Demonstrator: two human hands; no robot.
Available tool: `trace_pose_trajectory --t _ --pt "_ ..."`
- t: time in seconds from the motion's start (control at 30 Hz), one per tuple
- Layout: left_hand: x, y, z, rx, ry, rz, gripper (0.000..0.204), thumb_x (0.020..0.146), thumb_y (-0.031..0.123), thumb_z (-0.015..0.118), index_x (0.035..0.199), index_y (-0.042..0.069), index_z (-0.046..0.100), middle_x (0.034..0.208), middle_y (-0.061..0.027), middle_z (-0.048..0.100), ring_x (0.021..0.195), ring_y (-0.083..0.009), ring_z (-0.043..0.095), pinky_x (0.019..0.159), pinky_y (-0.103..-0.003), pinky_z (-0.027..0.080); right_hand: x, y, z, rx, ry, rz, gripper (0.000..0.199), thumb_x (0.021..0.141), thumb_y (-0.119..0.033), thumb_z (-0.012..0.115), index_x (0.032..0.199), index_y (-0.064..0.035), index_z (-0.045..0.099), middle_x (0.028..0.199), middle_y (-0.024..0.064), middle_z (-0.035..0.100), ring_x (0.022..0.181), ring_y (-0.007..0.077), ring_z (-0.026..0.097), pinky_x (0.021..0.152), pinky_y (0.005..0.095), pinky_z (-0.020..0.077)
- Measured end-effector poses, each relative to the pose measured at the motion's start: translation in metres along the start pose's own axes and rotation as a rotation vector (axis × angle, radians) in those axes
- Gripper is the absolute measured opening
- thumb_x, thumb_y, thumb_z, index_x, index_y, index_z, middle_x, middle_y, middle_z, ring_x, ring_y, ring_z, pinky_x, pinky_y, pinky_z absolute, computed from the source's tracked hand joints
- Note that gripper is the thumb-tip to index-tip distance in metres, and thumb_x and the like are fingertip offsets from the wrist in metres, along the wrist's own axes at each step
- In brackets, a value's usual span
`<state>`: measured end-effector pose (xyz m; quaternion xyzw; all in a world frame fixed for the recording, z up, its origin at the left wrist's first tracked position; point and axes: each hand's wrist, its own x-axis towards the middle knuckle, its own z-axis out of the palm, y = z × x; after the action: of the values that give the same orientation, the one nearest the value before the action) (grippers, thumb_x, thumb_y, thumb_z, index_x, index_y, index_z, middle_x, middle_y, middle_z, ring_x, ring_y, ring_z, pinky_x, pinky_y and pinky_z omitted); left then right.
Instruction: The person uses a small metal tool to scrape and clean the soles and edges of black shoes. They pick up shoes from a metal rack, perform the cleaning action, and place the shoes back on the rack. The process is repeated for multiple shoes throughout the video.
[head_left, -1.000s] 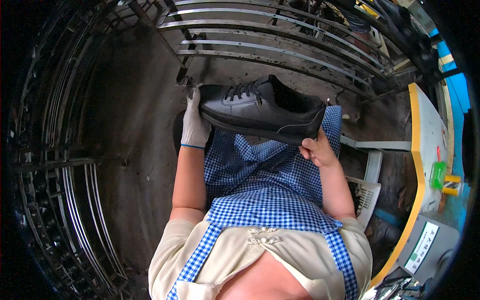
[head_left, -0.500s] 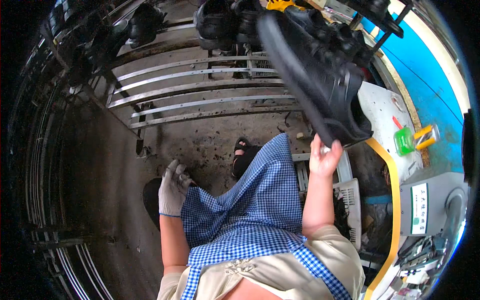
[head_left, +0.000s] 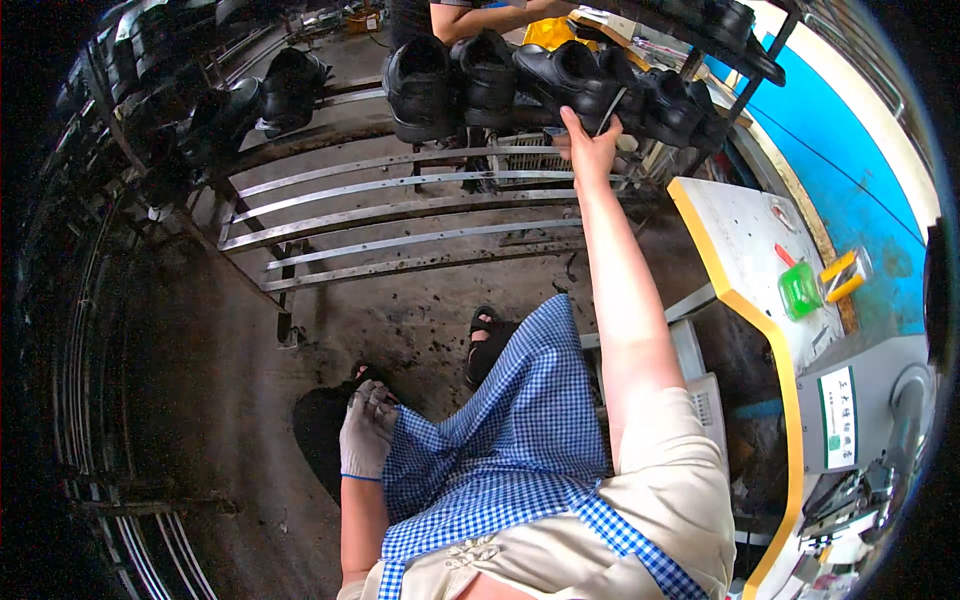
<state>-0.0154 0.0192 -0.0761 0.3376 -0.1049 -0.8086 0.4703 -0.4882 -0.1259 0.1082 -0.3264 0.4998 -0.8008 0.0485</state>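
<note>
My right hand [head_left: 590, 150] is bare and stretched out to the rack. A thin silvery tool [head_left: 611, 110] sticks up from between its thumb and fingers; its exact kind does not show. The thumb tip meets the lower edge of a black shoe [head_left: 565, 78] resting on the upper rack bar in a row of similar shoes. My left hand [head_left: 368, 425], in a pale knitted glove with dark-stained fingertips, rests by my lap at the edge of the blue checked apron [head_left: 530, 400]. Its fingers lie loosely, and nothing shows in them.
Metal rack bars [head_left: 400, 208] cross ahead, low over the floor. A yellow-edged worktable [head_left: 745, 255] at right carries a green jar [head_left: 800, 291] and a grey machine [head_left: 865, 410]. More black shoes [head_left: 292, 88] stand far left. Behind the rack shows another person's arm [head_left: 490, 20].
My right arm has extended forward with the large black shoe, which now sits on the rack among the others. My left hand has shifted slightly toward me and right.
</note>
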Motion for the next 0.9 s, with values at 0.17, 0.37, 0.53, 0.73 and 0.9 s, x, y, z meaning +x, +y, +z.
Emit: trace_pose_trajectory --t 0.17,0.37,0.53,0.73,0.9 --pt "-0.005 -0.002 0.002 0.028 0.051 0.0 0.03 0.098 0.026 0.05 0.118 0.004 0.053 0.097 -0.0043 0.06 0.079 -0.0156 0.059 0.067 -0.028 0.05 -0.015 0.029 -0.011 -0.171 0.145 -0.099 0.051 0.083 -0.026 0.074 0.116 -0.0001 0.044 0.079 0.0053 0.06 0.069 0.0125 0.057 0.068 0.0257 0.0462" --pt "-0.002 -0.003 0.003 0.076 0.116 -0.033 0.031 0.097 0.024 0.053 0.12 0.004 0.053 0.095 -0.005 0.059 0.077 -0.0157 0.057 0.067 -0.029 0.049 -0.045 -0.038 0.049 -0.619 -0.236 -0.686 0.032 0.084 -0.023 0.07 0.112 -0.0093 0.063 0.108 0.0093 0.064 0.087 0.023 0.066 0.077 0.032 0.051" --pt "0.003 -0.012 0.016 0.065 -0.025 -0.065 0.035 0.094 0.024 0.055 0.124 0.005 0.051 0.097 -0.0055 0.06 0.078 -0.0172 0.059 0.068 -0.031 0.051 -0.032 -0.075 0.084 -0.793 -0.33 -0.791 0.041 0.079 -0.028 0.071 0.115 -0.012 0.062 0.114 0.0066 0.06 0.093 0.0308 0.064 0.078 0.0382 0.0519" --pt "0.001 -0.018 0.025 0.129 -0.047 -0.1 0.035 0.094 0.023 0.054 0.124 0.005 0.051 0.097 -0.0059 0.061 0.078 -0.018 0.06 0.071 -0.033 0.054 -0.061 -0.086 0.056 -0.856 -0.51 -0.622 0.028 0.077 -0.026 0.074 0.097 -0.0087 0.064 0.093 0.0069 0.06 0.08 0.028 0.064 0.068 0.0375 0.051" --pt "-0.002 -0.023 0.027 0.179 -0.094 -0.142 0.044 0.094 0.029 0.055 0.13 0.004 0.046 0.104 -0.0065 0.06 0.084 -0.0195 0.059 0.077 -0.036 0.052 -0.162 -0.121 -0.015 -0.574 -0.654 -0.432 0.023 0.075 -0.015 0.077 0.085 -0.0047 0.059 0.079 0.0041 0.054 0.066 0.0179 0.056 0.059 0.0316 0.0457"
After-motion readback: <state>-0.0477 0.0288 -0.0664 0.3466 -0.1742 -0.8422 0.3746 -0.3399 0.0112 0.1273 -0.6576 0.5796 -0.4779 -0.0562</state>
